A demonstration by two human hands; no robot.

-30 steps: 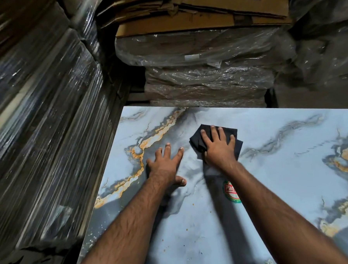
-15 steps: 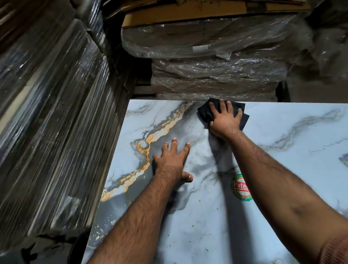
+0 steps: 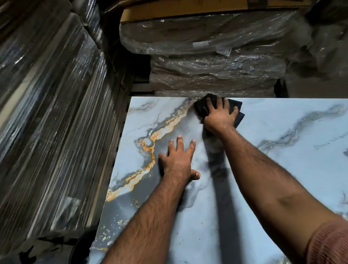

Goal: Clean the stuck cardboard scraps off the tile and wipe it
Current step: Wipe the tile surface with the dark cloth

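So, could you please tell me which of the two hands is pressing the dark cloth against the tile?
The right hand, at the tile's far edge, presses the dark cloth; the left hand lies flat on bare tile.

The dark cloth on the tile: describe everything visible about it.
The dark cloth is a black or near-black piece of soft fabric, folded or bunched into layers, with corners poking out on its right side. It lies flat on the marble-patterned tile at the tile's far edge, next to the plastic-wrapped stack. The right hand presses on it with spread fingers, covering most of it.
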